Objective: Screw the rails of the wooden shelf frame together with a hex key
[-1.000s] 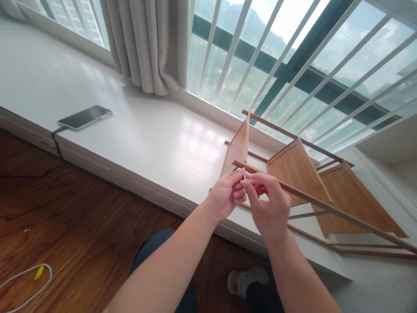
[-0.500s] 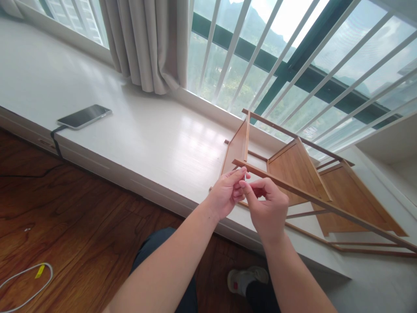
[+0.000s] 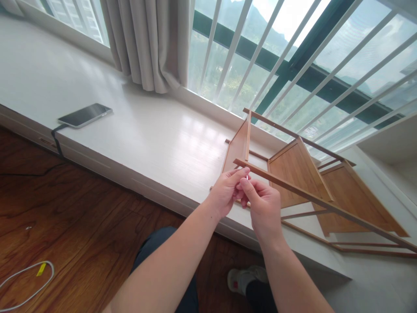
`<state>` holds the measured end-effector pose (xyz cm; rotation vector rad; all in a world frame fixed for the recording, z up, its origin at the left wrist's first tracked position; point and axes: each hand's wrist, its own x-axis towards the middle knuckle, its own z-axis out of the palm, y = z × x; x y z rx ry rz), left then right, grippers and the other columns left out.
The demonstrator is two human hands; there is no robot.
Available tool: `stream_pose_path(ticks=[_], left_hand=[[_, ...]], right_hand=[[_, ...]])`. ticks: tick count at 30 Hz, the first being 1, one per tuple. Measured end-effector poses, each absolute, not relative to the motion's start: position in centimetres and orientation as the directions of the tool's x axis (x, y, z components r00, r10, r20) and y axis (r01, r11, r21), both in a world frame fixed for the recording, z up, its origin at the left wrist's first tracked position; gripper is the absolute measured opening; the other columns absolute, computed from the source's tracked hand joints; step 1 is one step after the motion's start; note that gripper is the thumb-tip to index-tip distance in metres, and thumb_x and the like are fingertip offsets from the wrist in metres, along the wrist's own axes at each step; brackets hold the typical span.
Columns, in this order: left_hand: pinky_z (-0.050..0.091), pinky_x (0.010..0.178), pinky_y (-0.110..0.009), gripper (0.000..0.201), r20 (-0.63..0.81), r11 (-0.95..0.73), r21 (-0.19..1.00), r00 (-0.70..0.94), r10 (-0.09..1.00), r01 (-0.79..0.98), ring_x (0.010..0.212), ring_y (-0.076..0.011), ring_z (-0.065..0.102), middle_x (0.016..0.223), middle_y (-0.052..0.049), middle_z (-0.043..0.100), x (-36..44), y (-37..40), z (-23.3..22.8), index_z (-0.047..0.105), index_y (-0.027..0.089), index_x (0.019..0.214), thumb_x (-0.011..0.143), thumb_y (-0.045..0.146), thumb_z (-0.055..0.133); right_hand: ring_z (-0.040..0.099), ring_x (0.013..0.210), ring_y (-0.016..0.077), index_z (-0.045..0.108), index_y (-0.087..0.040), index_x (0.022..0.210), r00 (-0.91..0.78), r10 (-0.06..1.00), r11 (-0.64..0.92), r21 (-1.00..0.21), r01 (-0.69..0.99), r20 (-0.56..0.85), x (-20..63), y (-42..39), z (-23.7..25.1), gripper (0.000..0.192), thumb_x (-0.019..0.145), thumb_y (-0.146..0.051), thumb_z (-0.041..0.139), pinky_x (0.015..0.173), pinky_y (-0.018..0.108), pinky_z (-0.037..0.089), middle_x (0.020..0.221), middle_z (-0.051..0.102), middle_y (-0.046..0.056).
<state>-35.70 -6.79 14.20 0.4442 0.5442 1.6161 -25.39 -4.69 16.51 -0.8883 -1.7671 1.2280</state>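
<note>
While the white window ledge (image 3: 156,143) carries everything, the bamboo rack (image 3: 302,182) lies on its side there, so its slim rail (image 3: 293,191) runs within easy reach. A phone (image 3: 85,115) lies flat well to the left, cable hanging over the edge. Both hands meet just below the rail's near end: the left hand (image 3: 224,195) and right hand (image 3: 263,206) pinch together on a tiny pale piece (image 3: 248,177), too small to identify, fingertips closed narrow around it.
</note>
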Motion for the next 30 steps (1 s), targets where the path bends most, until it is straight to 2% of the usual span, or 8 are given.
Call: stream_pose_path(ticks=[7, 14, 18, 23, 30], left_hand=[[0.040, 0.036, -0.025, 0.038, -0.023, -0.088, 0.600, -0.126, 0.992, -0.796, 0.040, -0.0094, 0.037, 0.049, 0.008, 0.040, -35.8, -7.2, 14.4, 0.062, 0.018, 0.071, 0.077, 0.051, 0.078], [0.022, 0.042, -0.016, 0.035, -0.049, -0.111, 0.564, -0.168, 0.985, -0.818, 0.045, -0.0027, 0.029, 0.053, 0.007, 0.039, -36.1, -7.4, 14.3, 0.069, 0.012, 0.077, 0.076, 0.046, 0.081], [0.023, 0.044, -0.016, 0.034, -0.053, -0.102, 0.544, -0.155, 0.987, -0.833, 0.045, -0.0028, 0.029, 0.053, 0.008, 0.038, -36.0, -7.2, 14.0, 0.071, 0.012, 0.082, 0.077, 0.044, 0.081], [0.023, 0.043, -0.015, 0.034, -0.054, -0.089, 0.516, -0.136, 0.989, -0.852, 0.045, -0.0024, 0.030, 0.054, 0.008, 0.039, -35.9, -7.0, 14.1, 0.070, 0.012, 0.080, 0.075, 0.043, 0.082], [0.025, 0.043, -0.015, 0.033, -0.052, -0.066, 0.487, -0.104, 0.993, -0.871, 0.045, -0.0025, 0.032, 0.054, 0.008, 0.041, -36.0, -7.1, 14.1, 0.069, 0.013, 0.082, 0.077, 0.043, 0.081]], right_hand=[[0.053, 0.049, 0.0113, 0.073, -0.016, 0.076, -0.454, 0.857, 0.346, -0.926, 0.151, 0.246, -24.9, -5.1, 16.7, 0.034, 0.087, -0.049, 0.074, 0.046, 0.024, 0.044, 0.063, 0.068, 0.001], [0.063, 0.060, 0.0140, 0.067, -0.019, 0.090, -0.356, 0.842, 0.504, -0.826, 0.252, 0.405, -24.3, -5.3, 16.7, 0.027, 0.082, -0.042, 0.079, 0.054, 0.025, 0.053, 0.073, 0.069, 0.000], [0.062, 0.063, 0.0125, 0.064, -0.020, 0.096, -0.318, 0.779, 0.626, -0.704, 0.335, 0.541, -24.0, -5.1, 16.5, 0.025, 0.083, -0.037, 0.078, 0.057, 0.024, 0.053, 0.078, 0.066, -0.001], [0.064, 0.064, 0.0126, 0.063, -0.021, 0.097, -0.357, 0.694, 0.720, -0.602, 0.347, 0.625, -23.9, -4.8, 16.8, 0.019, 0.087, -0.033, 0.075, 0.060, 0.026, 0.056, 0.082, 0.067, 0.000], [0.067, 0.067, 0.0145, 0.064, -0.022, 0.102, -0.379, 0.649, 0.760, -0.558, 0.332, 0.659, -24.1, -4.7, 17.0, 0.018, 0.088, -0.030, 0.074, 0.061, 0.028, 0.059, 0.082, 0.069, 0.000]])
